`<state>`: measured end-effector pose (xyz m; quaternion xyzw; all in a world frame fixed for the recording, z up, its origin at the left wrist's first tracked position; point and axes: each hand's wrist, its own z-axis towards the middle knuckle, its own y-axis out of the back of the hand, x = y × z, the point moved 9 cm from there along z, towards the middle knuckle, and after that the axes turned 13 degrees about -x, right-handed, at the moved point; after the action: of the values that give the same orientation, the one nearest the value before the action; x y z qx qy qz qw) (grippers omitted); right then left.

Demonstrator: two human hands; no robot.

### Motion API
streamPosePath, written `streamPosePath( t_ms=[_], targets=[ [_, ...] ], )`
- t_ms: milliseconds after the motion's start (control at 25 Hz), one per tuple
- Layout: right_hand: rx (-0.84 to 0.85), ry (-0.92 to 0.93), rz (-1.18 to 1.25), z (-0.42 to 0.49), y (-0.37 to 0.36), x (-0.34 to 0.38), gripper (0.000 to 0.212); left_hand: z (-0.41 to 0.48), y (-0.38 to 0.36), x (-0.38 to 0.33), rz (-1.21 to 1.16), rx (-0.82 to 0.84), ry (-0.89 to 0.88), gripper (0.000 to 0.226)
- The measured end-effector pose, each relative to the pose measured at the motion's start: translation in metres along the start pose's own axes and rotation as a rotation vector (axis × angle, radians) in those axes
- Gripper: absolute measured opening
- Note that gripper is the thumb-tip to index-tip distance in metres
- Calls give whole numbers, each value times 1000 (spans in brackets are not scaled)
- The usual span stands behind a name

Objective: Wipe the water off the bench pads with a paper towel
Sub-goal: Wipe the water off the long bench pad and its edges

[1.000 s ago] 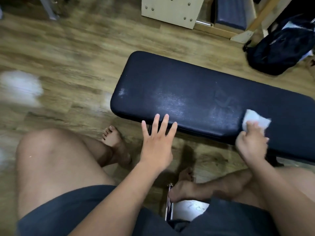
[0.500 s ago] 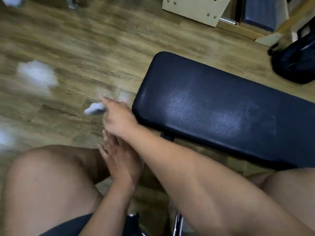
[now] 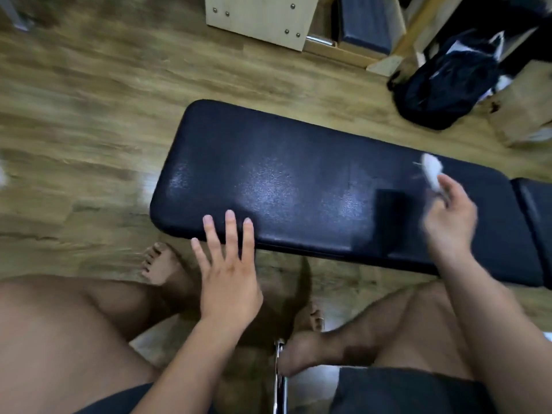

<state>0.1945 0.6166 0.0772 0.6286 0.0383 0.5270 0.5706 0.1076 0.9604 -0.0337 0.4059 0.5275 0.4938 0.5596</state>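
A long dark bench pad lies across the middle of the head view, with a faint wet sheen on its left and centre. My left hand rests at the pad's near edge, its straight fingers lying on the surface. My right hand hovers over the pad's right part, blurred by motion, and pinches a small crumpled white paper towel at its fingertips. A second pad begins at the far right.
My bare knees and feet are below the bench on the wood floor. A black bag lies at the back right beside wooden equipment. A chrome bar runs between my legs.
My right hand swung from the floor left of the bench back across to the pad's right part with the towel. My left hand rose from near my knee onto the pad's near edge.
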Motion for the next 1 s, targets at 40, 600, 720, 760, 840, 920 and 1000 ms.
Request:
streamPosePath(
  t_ms=[40, 600, 720, 760, 840, 920, 1000],
  targets=[
    [26, -56, -143, 9, 2, -30, 48, -1, -2, -1, 19, 8, -2, 105],
    [738, 891, 5, -226, -218, 230, 51, 34, 34, 24, -159, -69, 75, 69],
    [708, 827, -16, -157, -192, 170, 63, 42, 26, 15, -72, -14, 105, 74],
    [607, 757, -57, -119, -172, 134, 65, 42, 23, 9, -38, -8, 102, 76],
    [365, 522, -226, -31, -118, 50, 61, 43, 22, 5, -36, -33, 122, 75],
    [210, 193, -421, 33, -64, -21, 58, 45, 23, 7, -50, -68, 134, 74],
    [156, -12, -477, 52, -44, -41, 55, 45, 24, 7, -46, -76, 135, 75]
  ],
)
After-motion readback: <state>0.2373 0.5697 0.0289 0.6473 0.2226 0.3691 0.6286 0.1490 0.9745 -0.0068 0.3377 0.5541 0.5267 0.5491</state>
